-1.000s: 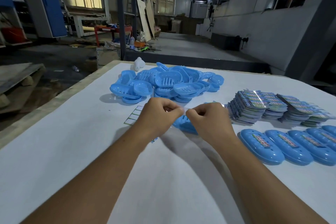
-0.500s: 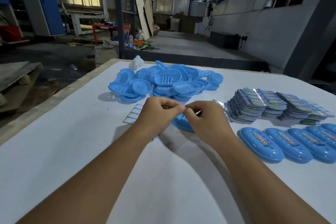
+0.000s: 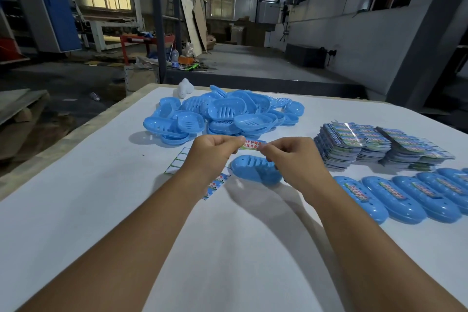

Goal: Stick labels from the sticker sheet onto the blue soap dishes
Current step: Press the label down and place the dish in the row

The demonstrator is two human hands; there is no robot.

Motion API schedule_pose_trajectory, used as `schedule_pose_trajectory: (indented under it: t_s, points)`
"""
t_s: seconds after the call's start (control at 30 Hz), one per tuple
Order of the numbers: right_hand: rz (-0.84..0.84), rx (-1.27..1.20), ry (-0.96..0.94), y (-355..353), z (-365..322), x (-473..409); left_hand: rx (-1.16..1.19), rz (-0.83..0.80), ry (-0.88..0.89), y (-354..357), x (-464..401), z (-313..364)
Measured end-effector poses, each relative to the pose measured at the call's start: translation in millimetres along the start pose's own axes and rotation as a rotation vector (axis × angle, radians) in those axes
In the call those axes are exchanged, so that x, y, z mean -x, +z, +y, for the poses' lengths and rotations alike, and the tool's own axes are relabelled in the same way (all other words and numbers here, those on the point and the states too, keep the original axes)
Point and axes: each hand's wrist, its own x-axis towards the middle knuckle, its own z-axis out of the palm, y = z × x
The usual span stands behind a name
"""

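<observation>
At the centre of the frame, the left hand (image 3: 215, 152) and the right hand (image 3: 291, 157) hold a single label (image 3: 252, 144) stretched flat between them, each hand's fingers curled and pinching one short end; red characters over a green strip show on its face. It hangs just above an upturned blue soap dish (image 3: 255, 168) that lies on the tabletop (image 3: 76, 197) beneath the right hand. The label looks thin, limp and nearly weightless, with a sticky back that would likely fold onto itself or cling to skin, so holding it by the extreme ends and keeping it taut seems the sound way; it should go down centred along the dish's long back and be smoothed from the middle outward. The dish looks like light, stiff, smooth plastic that could skid if pressed off-centre. Left of the dish, the sticker sheet (image 3: 177, 163) lies partly under the left wrist, its upper boxes blank. A loose pile of unlabelled dishes (image 3: 222, 115) sits behind the hands, a row of labelled dishes (image 3: 400, 197) at the right edge, and stacks of printed sheets (image 3: 379, 144) above that row. The tabletop is white and matte. Beyond it is a dim workshop with lit windows in the upper left, boards, metal frames and grey walls.
</observation>
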Motion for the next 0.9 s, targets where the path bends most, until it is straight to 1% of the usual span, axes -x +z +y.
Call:
schedule_pose_trajectory:
  t_s: [0.07,0.13,0.23,0.33,0.43,0.73,0.9]
  points:
    - [0.024,0.028,0.032,-3.8,2.1,-2.1,-0.051,-0.02,0.051,4.5,-2.7,0.8]
    - [0.052,0.098,0.022,-6.8,4.7,-3.2,-0.151,-0.019,0.086,12.9,-6.5,-1.0]
    - [0.07,0.239,0.013,-9.4,9.0,-3.9,-0.319,0.037,0.11,25.1,-9.7,-8.4]
    - [0.064,0.397,0.026,-7.5,11.2,-4.1,-0.413,0.065,0.131,27.6,-12.4,-16.2]
    - [0.051,0.475,0.045,-5.3,11.8,-4.2,-0.442,0.059,0.143,25.5,-14.3,-18.9]
    - [0.046,0.55,0.067,-1.8,10.3,-7.9,-0.51,0.039,0.135,21.2,-13.7,-17.6]
    - [0.046,0.538,0.085,-2.7,7.5,-8.0,-0.492,0.029,0.125,22.1,-13.8,-19.1]
